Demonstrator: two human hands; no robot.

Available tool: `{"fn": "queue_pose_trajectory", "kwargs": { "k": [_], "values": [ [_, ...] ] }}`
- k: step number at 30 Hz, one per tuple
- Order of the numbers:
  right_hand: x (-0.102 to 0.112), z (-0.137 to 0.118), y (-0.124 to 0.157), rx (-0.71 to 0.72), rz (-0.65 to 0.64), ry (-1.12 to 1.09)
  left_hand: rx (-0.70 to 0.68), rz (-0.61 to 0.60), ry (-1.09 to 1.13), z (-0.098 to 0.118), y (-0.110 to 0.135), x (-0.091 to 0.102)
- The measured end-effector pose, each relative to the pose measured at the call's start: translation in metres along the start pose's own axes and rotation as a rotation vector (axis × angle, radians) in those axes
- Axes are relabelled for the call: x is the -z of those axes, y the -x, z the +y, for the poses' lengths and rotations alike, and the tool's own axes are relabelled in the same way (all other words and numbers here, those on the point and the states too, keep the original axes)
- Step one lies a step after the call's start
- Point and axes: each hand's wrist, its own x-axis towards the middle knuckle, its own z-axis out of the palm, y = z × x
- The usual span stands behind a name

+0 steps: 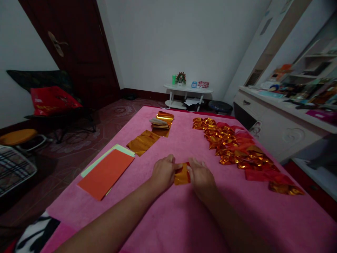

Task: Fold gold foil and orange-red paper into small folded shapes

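A small piece of gold foil paper (181,178) lies on the pink tablecloth in front of me, with a reddish edge along its right side. My left hand (163,173) grips its left side, fingers curled and thumb laid across the top. At the opposite edge, my right hand (202,177) holds the paper, its fingers close together. Parts of the paper are hidden under both hands. Beyond my left hand lies a flat gold foil sheet (143,142). Farther back is a stack of gold foil sheets (165,117) with a greyish bundle (158,122) on it.
Orange paper (107,174) rests over pale green paper (123,149) at the left of the pink tablecloth (158,221). Folded gold foil pieces (223,137) and red ones (259,175) run along the right. A cluttered cabinet (279,123) stands beyond the table's right side.
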Motion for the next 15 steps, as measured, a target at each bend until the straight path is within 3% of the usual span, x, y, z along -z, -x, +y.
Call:
{"fn": "queue_pose_trajectory", "kwargs": {
  "k": [4, 10, 15],
  "values": [
    [0.016, 0.007, -0.013, -0.045, 0.017, -0.09, -0.088, 0.142, 0.168, -0.009, -0.001, -0.002],
    [0.027, 0.004, -0.015, 0.07, 0.128, -0.182, -0.219, 0.321, 0.266, -0.013, -0.006, -0.002],
    [0.029, -0.002, -0.014, 0.075, 0.125, -0.3, -0.138, 0.386, 0.47, -0.014, -0.01, -0.002]
  ]
}}
